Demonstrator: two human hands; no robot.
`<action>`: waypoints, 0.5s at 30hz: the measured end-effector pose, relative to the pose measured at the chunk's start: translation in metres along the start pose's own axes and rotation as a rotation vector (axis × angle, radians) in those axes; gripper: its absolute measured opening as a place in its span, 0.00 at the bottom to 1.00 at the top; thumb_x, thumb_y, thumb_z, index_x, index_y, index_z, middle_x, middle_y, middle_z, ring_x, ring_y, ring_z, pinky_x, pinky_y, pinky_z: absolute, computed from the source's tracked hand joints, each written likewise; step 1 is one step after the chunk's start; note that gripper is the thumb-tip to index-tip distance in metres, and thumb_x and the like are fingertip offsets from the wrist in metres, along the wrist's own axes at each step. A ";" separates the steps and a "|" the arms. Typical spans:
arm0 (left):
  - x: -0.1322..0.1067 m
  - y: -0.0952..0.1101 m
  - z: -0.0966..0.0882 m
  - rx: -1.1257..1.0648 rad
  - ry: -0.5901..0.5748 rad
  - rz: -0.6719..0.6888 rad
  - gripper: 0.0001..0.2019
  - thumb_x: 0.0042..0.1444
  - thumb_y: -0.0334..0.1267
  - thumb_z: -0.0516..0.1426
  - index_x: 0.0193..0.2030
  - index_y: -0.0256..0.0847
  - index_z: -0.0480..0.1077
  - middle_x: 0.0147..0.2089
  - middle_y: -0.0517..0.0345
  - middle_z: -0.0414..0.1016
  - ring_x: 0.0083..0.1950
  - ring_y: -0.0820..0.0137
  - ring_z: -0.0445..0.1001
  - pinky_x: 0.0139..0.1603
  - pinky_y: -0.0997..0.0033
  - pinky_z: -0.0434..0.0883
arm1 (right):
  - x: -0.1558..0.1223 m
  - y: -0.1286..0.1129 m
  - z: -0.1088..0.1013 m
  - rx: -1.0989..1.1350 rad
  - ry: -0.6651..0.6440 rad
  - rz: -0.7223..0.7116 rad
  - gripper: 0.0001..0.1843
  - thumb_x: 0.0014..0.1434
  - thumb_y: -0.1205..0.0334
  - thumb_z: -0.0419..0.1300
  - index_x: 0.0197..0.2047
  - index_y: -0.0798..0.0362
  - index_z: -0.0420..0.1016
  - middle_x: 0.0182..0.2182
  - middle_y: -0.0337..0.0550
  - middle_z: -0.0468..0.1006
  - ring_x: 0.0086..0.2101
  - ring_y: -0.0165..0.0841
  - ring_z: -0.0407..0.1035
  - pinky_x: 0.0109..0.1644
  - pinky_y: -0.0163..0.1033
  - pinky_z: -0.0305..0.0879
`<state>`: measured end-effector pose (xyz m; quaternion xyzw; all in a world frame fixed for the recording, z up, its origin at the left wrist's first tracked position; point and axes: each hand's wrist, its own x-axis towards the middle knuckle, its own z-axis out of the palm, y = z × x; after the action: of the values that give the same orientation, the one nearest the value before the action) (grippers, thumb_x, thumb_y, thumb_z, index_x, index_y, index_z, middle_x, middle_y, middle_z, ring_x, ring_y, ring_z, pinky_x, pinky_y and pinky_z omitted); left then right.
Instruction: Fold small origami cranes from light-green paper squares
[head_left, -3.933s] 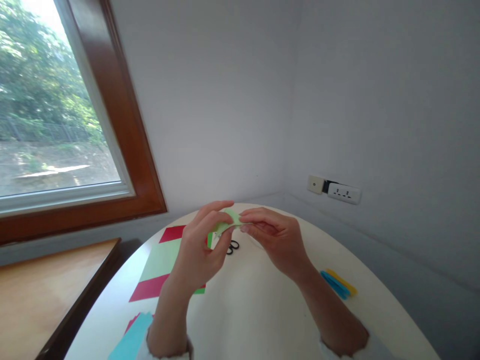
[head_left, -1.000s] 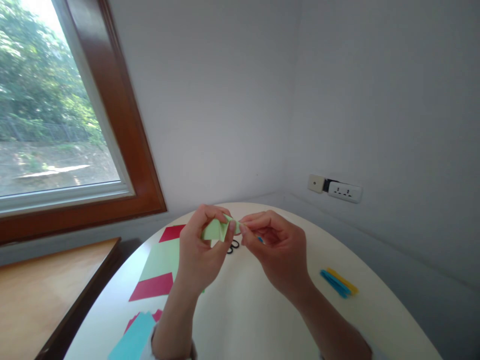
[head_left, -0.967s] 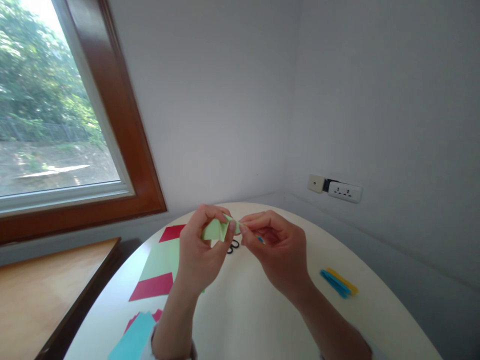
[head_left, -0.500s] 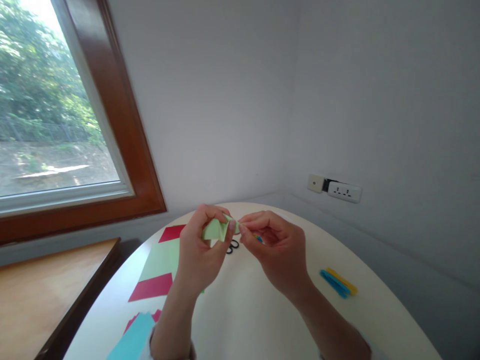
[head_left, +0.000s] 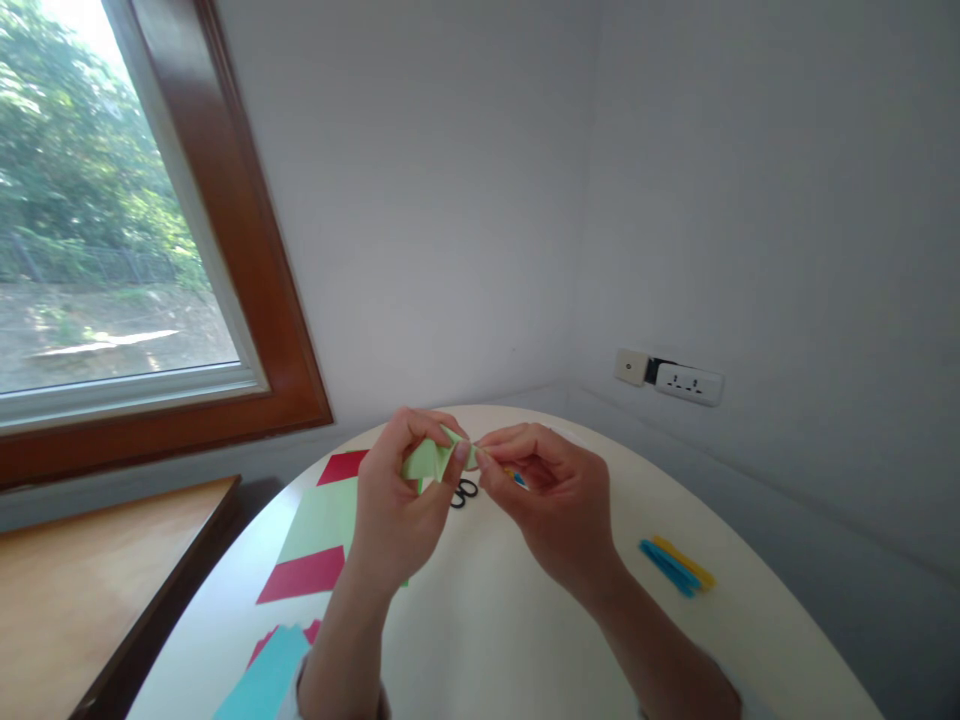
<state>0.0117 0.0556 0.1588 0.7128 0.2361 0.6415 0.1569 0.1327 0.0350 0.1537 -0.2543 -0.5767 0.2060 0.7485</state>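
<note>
A folded piece of light green paper (head_left: pixel 425 460) is held up above the round table by both hands. My left hand (head_left: pixel 401 505) grips its body, the thumb in front and the fingers curled behind. At the paper's right end, my right hand (head_left: pixel 551 495) pinches the tip between thumb and forefinger. Part of the paper is hidden by the fingers. Behind and just below the hands lie scissors, of which the black handles (head_left: pixel 465 492) show.
On the white round table (head_left: pixel 480 640), red and pale green sheets (head_left: pixel 319 520) lie at left. Nearer me is blue paper (head_left: pixel 262 675) over red pieces. Blue strips (head_left: pixel 670 568) and a yellow strip (head_left: pixel 684 562) lie at right. A wall socket (head_left: pixel 688 384) is beyond.
Both hands keep nearly the same place and grip. The green paper has tilted slightly in my left hand.
</note>
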 end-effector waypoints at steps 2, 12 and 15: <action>0.000 0.000 0.000 -0.003 0.000 -0.001 0.07 0.53 0.31 0.58 0.30 0.41 0.62 0.33 0.60 0.72 0.35 0.75 0.72 0.35 0.78 0.69 | 0.000 0.000 0.000 -0.003 0.000 0.000 0.06 0.46 0.72 0.64 0.22 0.53 0.74 0.23 0.39 0.79 0.26 0.27 0.74 0.30 0.29 0.73; 0.000 0.000 0.000 0.022 0.028 -0.018 0.07 0.54 0.32 0.58 0.29 0.41 0.62 0.32 0.59 0.71 0.34 0.74 0.72 0.32 0.77 0.70 | 0.000 0.003 -0.002 -0.042 -0.030 0.009 0.05 0.48 0.70 0.63 0.23 0.53 0.73 0.23 0.39 0.78 0.26 0.28 0.72 0.29 0.32 0.71; 0.000 0.001 0.000 0.015 0.043 -0.026 0.06 0.54 0.32 0.58 0.31 0.41 0.63 0.32 0.59 0.71 0.34 0.74 0.72 0.32 0.77 0.70 | 0.000 0.003 -0.002 -0.067 -0.040 0.018 0.05 0.49 0.69 0.63 0.24 0.53 0.74 0.23 0.39 0.78 0.26 0.28 0.71 0.29 0.32 0.71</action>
<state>0.0120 0.0553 0.1593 0.6969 0.2534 0.6528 0.1547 0.1348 0.0368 0.1513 -0.2804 -0.5959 0.1984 0.7259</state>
